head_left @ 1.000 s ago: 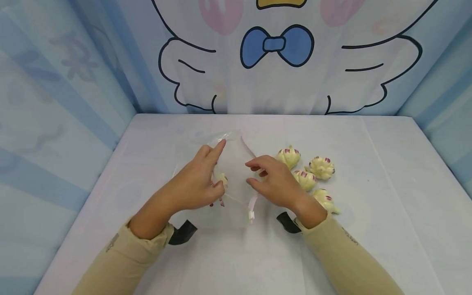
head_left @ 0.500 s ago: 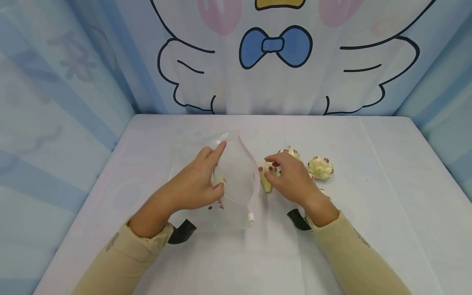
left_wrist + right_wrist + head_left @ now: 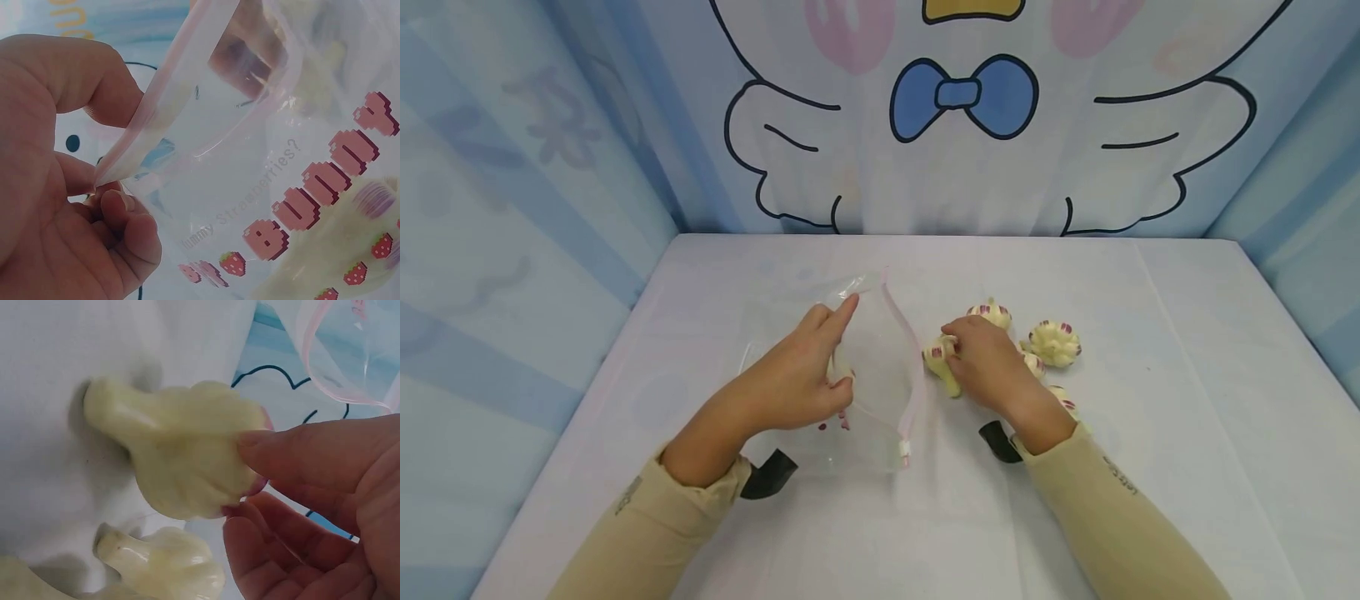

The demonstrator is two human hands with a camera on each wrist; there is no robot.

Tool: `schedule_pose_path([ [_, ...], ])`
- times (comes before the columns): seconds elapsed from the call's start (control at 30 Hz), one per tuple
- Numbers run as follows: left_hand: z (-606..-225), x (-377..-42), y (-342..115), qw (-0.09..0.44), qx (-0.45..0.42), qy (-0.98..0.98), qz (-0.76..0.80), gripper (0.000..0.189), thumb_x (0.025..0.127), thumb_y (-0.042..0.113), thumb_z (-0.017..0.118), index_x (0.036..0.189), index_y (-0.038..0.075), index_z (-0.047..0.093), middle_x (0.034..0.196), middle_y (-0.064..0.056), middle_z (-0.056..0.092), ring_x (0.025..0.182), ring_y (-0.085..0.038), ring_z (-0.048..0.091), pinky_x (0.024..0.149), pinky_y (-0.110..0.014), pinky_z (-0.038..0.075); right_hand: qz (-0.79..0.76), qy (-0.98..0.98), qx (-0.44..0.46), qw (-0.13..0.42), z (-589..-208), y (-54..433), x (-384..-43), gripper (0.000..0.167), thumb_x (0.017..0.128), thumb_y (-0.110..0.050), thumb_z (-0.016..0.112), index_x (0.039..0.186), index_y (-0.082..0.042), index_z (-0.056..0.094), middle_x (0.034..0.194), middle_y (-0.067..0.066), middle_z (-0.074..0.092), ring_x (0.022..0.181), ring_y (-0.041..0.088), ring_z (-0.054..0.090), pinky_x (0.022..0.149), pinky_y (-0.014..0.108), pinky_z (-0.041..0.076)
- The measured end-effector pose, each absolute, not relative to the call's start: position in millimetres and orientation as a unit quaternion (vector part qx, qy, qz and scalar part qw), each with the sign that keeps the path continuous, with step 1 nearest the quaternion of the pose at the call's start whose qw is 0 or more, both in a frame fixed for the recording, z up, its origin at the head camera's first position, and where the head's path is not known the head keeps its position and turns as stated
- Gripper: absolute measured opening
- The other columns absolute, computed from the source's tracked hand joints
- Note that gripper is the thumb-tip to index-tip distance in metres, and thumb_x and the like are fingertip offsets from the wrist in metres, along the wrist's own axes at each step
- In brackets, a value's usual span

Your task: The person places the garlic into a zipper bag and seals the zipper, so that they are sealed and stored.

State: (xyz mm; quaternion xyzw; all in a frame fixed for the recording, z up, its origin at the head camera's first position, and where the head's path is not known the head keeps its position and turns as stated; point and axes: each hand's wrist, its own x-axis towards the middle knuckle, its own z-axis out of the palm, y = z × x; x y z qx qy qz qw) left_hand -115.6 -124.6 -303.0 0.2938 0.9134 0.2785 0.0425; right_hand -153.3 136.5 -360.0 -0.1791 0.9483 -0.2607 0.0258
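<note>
My left hand (image 3: 801, 375) holds a clear zip bag (image 3: 880, 350) by its opening. In the left wrist view, thumb and fingers pinch the pink zip edge (image 3: 156, 94), and the mouth gapes. A pale garlic bulb (image 3: 337, 244) with purple marks shows inside, behind pink "Bunny" lettering. To the right of the bag's mouth, my right hand (image 3: 988, 358) pinches another garlic bulb (image 3: 938, 362). The right wrist view shows the thumb on the purple-tipped end of that bulb (image 3: 181, 450), its stem pointing away from the hand; the fingers are partly hidden beneath.
Several more garlic bulbs lie around and beyond the right hand, among them one at the right (image 3: 1055, 343) and one near the wrist (image 3: 1063, 402). A white zip slider (image 3: 905, 450) sits at the bag's near corner. A printed curtain (image 3: 955, 183) stands behind the white table (image 3: 1187, 400).
My right hand has moved right from the bag's mouth, and its fingers have closed on a garlic bulb. The left hand stays nearly still on the bag.
</note>
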Motion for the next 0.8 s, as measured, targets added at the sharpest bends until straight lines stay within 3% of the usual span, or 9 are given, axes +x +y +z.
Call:
schedule_pose_path([
  [0.37,-304.7,-115.6,-124.8,0.045,0.285,0.916,0.277,0.085,0.084,0.008,0.063,0.156,-0.006,0.019,0.112,-0.015,0.046,0.064,-0.011,0.045,0.062,-0.028,0.046,-0.224,0.953,-0.197,0.045,-359.3,137.5,-152.5,0.032,0.091,-0.001,0.060,0.119,0.012,0.066,0.123,0.025,0.059,0.118,0.039,0.054,0.103,0.050,0.042],
  [0.6,-305.5,-116.6,-124.2,0.045,0.286,0.917,0.273,0.084,0.084,0.008,0.061,0.156,-0.007,0.020,0.110,-0.014,0.046,0.075,-0.014,0.044,0.067,-0.030,0.045,-0.230,0.953,-0.187,0.066,-357.6,136.5,-150.2,0.030,0.087,-0.003,0.062,0.114,0.009,0.066,0.142,0.028,0.048,0.134,0.041,0.044,0.108,0.052,0.037],
  [0.73,-305.9,-116.8,-123.8,0.044,0.288,0.917,0.273,0.084,0.084,0.008,0.061,0.156,-0.007,0.020,0.109,-0.013,0.046,0.076,-0.014,0.044,0.067,-0.030,0.045,-0.237,0.954,-0.168,0.078,-358.8,136.2,-149.5,0.030,0.086,-0.008,0.062,0.113,0.006,0.064,0.123,0.021,0.061,0.110,0.033,0.059,0.094,0.047,0.047],
  [0.8,-305.9,-116.6,-123.6,0.042,0.290,0.916,0.273,0.084,0.084,0.008,0.061,0.156,-0.007,0.020,0.109,-0.014,0.046,0.077,-0.015,0.044,0.067,-0.030,0.045,-0.237,0.955,-0.163,0.078,-359.7,136.4,-149.2,0.031,0.086,-0.010,0.062,0.112,0.005,0.065,0.109,0.015,0.064,0.094,0.028,0.059,0.086,0.044,0.049],
])
